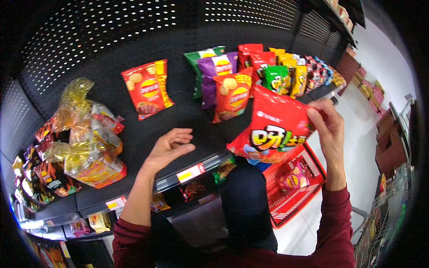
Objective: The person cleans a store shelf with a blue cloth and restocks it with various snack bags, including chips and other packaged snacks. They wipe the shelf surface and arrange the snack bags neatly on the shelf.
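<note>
My right hand (pixel 326 122) pinches a red snack bag (pixel 278 125) by its upper right corner. The bag hangs tilted in front of the shelf edge, over part of a red plastic basket (pixel 295 194). My left hand (pixel 171 147) hovers above the black shelf (pixel 197 137) with its fingers apart and nothing in them. Beyond it a red Lay's chip bag (pixel 147 88) stands alone. To the right, another red Lay's bag (pixel 232 95) stands in front of a purple chip bag (pixel 218 67) and a green one (pixel 194 63).
Clear-wrapped snack bundles with gold ties (pixel 94 160) crowd the shelf's left. Several small snack bags (pixel 295 73) line its right end. Price tags (pixel 191 172) run along the front edge. A pink bag (pixel 290 181) lies in the basket. A wire cart (pixel 385 217) stands at the right.
</note>
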Action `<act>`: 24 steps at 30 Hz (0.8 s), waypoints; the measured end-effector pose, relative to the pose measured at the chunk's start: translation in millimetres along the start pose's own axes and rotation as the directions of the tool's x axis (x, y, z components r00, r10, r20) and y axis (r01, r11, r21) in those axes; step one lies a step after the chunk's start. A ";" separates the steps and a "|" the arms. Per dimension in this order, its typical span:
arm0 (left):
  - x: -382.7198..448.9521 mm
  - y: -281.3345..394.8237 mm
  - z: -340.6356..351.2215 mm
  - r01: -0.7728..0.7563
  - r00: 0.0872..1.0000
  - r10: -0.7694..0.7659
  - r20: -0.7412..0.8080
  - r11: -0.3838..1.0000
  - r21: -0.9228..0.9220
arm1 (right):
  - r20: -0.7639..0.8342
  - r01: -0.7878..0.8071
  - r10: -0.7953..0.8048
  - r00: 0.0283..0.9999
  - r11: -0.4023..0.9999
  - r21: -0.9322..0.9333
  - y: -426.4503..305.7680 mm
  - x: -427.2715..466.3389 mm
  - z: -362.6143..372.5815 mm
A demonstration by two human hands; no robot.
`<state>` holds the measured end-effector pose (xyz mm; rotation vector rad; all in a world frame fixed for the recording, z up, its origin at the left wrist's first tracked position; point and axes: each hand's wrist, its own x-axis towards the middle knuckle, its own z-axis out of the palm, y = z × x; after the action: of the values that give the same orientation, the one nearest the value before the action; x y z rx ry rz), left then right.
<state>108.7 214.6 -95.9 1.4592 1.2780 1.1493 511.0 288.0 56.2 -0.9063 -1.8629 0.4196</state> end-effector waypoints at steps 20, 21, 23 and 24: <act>-13.8 -48.8 -44.7 -0.011 0.969 0.012 -0.245 1.000 0.004 | 0.339 -0.128 -0.113 0.934 0.779 0.614 18.7 46.8 263.1; -15.3 -47.2 -46.6 -0.001 0.973 -0.004 -0.233 1.000 -0.021 | 0.377 -0.201 -0.085 0.922 0.726 0.657 28.4 40.8 264.3; -14.6 -50.3 -49.4 0.029 0.979 -0.043 -0.199 0.997 -0.077 | 0.542 -0.307 -0.033 0.840 0.795 0.524 49.8 22.8 269.1; -13.4 -44.6 -49.2 0.038 0.979 -0.050 -0.197 0.997 -0.065 | 0.598 -0.281 -0.074 0.798 0.833 0.477 53.7 16.7 266.2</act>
<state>50.8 207.5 -130.4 1.2907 1.3908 1.3191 293.4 363.0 -89.0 -0.5001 -2.0642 1.3761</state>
